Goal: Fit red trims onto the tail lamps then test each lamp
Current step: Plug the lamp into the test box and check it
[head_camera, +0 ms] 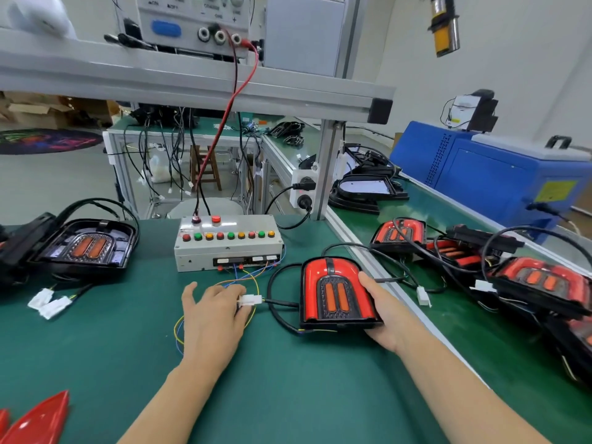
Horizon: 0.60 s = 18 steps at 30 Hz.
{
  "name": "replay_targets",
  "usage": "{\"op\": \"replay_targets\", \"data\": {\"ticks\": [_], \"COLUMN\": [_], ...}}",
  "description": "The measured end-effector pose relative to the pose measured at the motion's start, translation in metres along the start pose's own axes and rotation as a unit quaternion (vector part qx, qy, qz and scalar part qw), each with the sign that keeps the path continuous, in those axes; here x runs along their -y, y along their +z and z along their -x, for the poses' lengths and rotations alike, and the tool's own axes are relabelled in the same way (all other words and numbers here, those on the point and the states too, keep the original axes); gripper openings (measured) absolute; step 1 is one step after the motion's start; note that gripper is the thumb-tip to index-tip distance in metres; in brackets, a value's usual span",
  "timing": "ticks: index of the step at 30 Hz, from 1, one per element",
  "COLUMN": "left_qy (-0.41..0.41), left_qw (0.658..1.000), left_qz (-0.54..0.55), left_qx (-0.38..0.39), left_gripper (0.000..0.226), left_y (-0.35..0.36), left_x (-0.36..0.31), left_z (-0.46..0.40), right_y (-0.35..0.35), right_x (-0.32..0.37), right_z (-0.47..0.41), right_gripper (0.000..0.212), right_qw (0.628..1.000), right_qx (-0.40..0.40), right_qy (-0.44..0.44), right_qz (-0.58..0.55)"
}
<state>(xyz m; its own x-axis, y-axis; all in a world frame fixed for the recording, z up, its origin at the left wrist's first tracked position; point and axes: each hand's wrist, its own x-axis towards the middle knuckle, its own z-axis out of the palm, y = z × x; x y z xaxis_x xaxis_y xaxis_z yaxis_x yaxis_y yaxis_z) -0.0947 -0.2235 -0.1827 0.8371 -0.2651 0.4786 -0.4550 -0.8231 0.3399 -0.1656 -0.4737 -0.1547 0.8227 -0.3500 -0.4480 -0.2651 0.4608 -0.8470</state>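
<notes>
The tail lamp (339, 291) with its red trim already fitted is lying face up on the green bench mat (288, 395), just right of centre and in front of the test box (228, 243); the right hand (386, 310) is gripping its right edge, thumb lying over the red face and fingers curling underneath, steadying it. The lamp's black cable is looping out to the left and ending in a white connector (250, 299); the left hand (215, 310) is resting over that connector, fingers loosely spread, and whether they are pinching the plug or only touching it cannot be told from here.

The step in hand is looking like the test hook-up: mating the lamp's plug with the box's loose coloured leads (246, 277). To do it well, the plug should be going in straight and fully home, with the thin leads kept slack rather than tugged; the right hand should be holding the lamp flat so the lens faces up and every segment can be judged as the row of buttons (229, 235) is being pressed.

Farther out, an untrimmed lamp (85, 246) is waiting at left, spare red trims (38, 421) at the near left corner, and finished lamps (541, 283) are piling up on the right.
</notes>
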Motion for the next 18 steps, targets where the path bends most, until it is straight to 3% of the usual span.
{"op": "replay_targets", "data": {"ticks": [4, 7, 8, 10, 13, 15, 18], "left_qy": [-0.014, -0.016, -0.02, -0.022, -0.023, -0.018, -0.011], "left_qw": [1.0, 0.999, 0.999, 0.998, 0.995, 0.995, 0.994], "left_qz": [-0.009, 0.025, 0.036, 0.059, 0.09, 0.1, 0.108], "left_qx": [0.014, 0.026, 0.029, 0.032, 0.026, 0.026, 0.029], "left_gripper": [0.015, 0.023, 0.025, 0.027, 0.026, 0.026, 0.025], "left_y": [0.001, -0.001, -0.002, -0.005, -0.01, -0.013, -0.016], "left_x": [0.0, 0.002, 0.004, 0.006, 0.004, 0.003, 0.0], "left_z": [-0.001, -0.004, -0.005, -0.007, -0.008, -0.008, -0.008], "right_y": [-0.003, -0.002, 0.0, 0.008, 0.036, 0.056, 0.082], "right_x": [0.009, 0.016, 0.016, 0.013, 0.001, -0.01, -0.02], "right_z": [0.008, 0.018, 0.02, 0.025, 0.037, 0.042, 0.041], "right_gripper": [0.029, 0.025, 0.023, 0.035, 0.026, 0.025, 0.035], "right_qw": [0.989, 0.952, 0.922, 0.823, 0.675, 0.618, 0.556], "right_qx": [-0.058, -0.125, -0.16, -0.213, -0.17, -0.093, -0.011], "right_qy": [-0.014, -0.095, -0.151, -0.29, -0.46, -0.5, -0.48], "right_qz": [0.136, 0.264, 0.32, 0.439, 0.552, 0.599, 0.679]}}
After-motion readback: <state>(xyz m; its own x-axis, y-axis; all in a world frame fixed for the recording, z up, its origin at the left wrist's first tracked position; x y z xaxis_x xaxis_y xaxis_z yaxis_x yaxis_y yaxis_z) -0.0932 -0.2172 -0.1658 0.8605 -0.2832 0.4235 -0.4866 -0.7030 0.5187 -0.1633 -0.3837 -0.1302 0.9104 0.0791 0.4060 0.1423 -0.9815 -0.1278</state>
